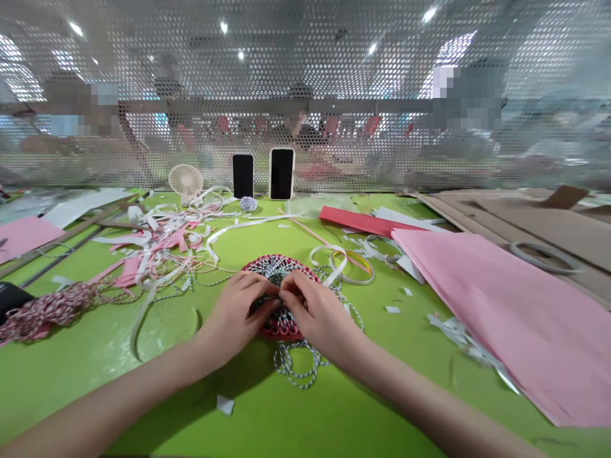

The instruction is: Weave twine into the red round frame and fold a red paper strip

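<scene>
1. In the head view, the round woven mat [275, 268] lies on the green table [382, 388] in front of the person, both hands over its middle. It sits well placed for close finger work.
2. The left hand [245, 305] comes in from its own side, thumb and fingertips drawn together near the mat's centre. What lies between them is hidden, so I cannot tell if a strand is pinched.
3. The right hand [317, 308] mirrors it, thumb and forefinger closed almost against the left fingertips. Whether it grips cord or weave cannot be told either.
4. For neat work here, one hand should probably steady the weave while the other handles the strand; tugging with both could pucker the centre.
5. Pull evenly and gently, so the pink loops around the red rim stay equal.
6. Black-and-white cord [301, 385] lies in loose loops at the mat's near edge. Keeping those loops open and untwisted should prevent knots.
7. The white ribbon [334, 273] and tape roll [365, 280] lie just beyond the right hand; sliding them aside would lower the chance of snagging.
</scene>
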`<state>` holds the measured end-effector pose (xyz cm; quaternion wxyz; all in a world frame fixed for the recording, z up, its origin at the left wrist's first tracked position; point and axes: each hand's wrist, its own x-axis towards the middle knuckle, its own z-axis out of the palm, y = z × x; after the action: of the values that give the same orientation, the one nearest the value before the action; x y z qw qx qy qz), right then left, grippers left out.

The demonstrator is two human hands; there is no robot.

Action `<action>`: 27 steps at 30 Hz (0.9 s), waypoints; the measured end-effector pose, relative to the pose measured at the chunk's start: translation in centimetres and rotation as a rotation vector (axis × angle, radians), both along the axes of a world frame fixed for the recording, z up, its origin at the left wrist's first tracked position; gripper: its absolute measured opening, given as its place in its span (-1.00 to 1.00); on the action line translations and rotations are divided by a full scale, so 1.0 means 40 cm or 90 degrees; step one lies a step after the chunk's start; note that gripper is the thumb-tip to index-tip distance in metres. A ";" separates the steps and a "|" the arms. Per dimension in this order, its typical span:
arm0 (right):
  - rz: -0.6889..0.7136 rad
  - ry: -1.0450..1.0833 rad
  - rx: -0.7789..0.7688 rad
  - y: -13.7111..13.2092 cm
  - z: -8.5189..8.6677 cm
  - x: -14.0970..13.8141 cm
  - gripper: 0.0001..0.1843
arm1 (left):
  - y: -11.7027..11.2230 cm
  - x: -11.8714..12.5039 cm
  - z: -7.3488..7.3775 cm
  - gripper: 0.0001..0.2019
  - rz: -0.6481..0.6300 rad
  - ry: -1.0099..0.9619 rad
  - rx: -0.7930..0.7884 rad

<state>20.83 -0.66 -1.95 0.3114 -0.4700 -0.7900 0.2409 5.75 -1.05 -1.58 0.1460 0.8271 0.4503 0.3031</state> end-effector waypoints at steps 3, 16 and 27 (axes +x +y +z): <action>0.009 -0.003 0.022 -0.004 -0.005 -0.002 -0.89 | 0.000 0.004 -0.001 -0.82 0.008 0.040 0.021; -0.003 0.013 0.018 -0.009 -0.008 0.002 -0.83 | -0.003 0.001 0.011 -0.91 0.063 -0.080 -0.102; 0.001 0.057 0.040 -0.002 -0.034 0.005 -0.73 | 0.029 -0.155 0.142 -0.93 0.237 -0.141 -0.083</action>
<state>21.04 -0.74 -3.29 0.3605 -0.4483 -0.7828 0.2372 -0.46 0.10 4.08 0.1894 0.6803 0.5948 0.3841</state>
